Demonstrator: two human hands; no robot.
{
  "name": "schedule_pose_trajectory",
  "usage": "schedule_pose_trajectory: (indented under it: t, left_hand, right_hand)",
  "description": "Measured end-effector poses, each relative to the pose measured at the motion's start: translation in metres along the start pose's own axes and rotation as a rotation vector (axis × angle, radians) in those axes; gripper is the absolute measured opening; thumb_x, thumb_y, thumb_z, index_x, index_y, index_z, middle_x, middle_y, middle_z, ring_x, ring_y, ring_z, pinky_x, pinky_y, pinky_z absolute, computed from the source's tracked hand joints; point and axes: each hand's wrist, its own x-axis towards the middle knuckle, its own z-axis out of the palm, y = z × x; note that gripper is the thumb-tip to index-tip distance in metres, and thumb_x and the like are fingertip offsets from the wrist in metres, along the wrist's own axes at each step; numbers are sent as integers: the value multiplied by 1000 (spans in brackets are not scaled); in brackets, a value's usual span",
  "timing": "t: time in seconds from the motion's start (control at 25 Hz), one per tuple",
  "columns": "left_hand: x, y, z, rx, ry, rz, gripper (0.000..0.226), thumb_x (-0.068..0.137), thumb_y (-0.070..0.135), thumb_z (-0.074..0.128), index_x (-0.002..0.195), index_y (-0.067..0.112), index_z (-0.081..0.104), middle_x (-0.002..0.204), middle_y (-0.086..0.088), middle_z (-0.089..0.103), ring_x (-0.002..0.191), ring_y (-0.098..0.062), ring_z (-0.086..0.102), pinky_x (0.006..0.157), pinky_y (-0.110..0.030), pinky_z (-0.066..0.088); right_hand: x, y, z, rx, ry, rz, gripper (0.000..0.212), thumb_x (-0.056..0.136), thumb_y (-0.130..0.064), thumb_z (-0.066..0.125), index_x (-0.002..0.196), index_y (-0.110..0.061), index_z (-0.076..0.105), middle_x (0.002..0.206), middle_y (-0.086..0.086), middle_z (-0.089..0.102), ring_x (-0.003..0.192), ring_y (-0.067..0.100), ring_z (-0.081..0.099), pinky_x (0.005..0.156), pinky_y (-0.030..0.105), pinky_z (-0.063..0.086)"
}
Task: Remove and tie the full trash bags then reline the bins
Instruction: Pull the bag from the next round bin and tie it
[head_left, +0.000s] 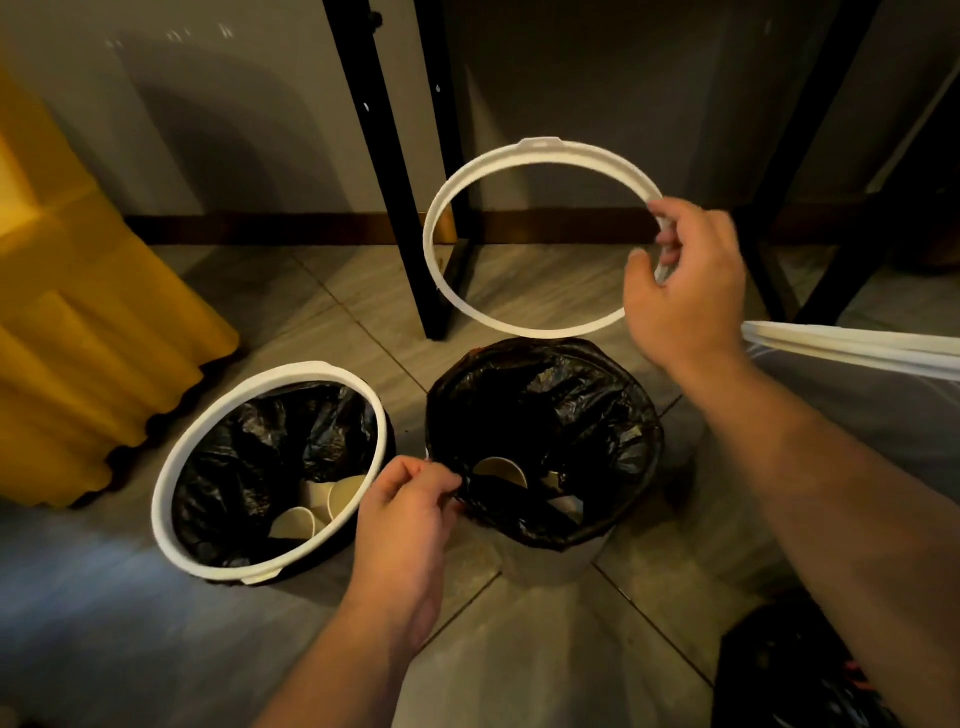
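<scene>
Two small white bins stand on the tiled floor, each lined with a black trash bag holding paper cups. The left bin (171, 483) still wears its white retaining ring. The right bin (561, 558) has its black bag (571, 410) folded over the rim with no ring on it. My right hand (685, 286) grips the loose white ring (467, 208) by its right side and holds it in the air above the right bin. My left hand (410, 514) pinches the near-left edge of the right bin's bag.
Black metal table legs (395, 171) stand just behind the bins, more at the right. A yellow curtain (78, 338) hangs at the left. A white-rimmed object (852, 348) sits at the right edge, and a dark bag (795, 670) lies at the bottom right.
</scene>
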Motion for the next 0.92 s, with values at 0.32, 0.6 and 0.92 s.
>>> schedule_pose_trajectory:
  t: [0.32, 0.6, 0.92]
  left_hand:
    - [24, 15, 14, 134, 16, 78, 33, 94, 1, 69, 68, 13, 55, 102, -16, 75, 99, -22, 75, 88, -38, 61]
    - [41, 24, 20, 314, -38, -47, 8, 95, 28, 74, 94, 27, 82, 89, 7, 81, 78, -9, 78, 66, -26, 59]
    - [32, 34, 14, 576, 71, 257, 34, 72, 22, 70, 94, 46, 61, 79, 6, 70, 75, -19, 72, 67, -43, 60]
  right_hand:
    - [-41, 40, 25, -337, -675, 281, 18, 93, -35, 58, 107, -27, 67, 91, -4, 65, 84, 23, 59, 71, 33, 45]
    - [-32, 51, 48, -399, -698, 339, 23, 100, -23, 55, 116, -20, 72, 112, 10, 71, 101, 32, 65, 81, 34, 52]
    - [-26, 46, 44, -213, -521, 280, 21, 87, -13, 64, 93, -31, 74, 86, -7, 72, 80, 13, 65, 67, 24, 50]
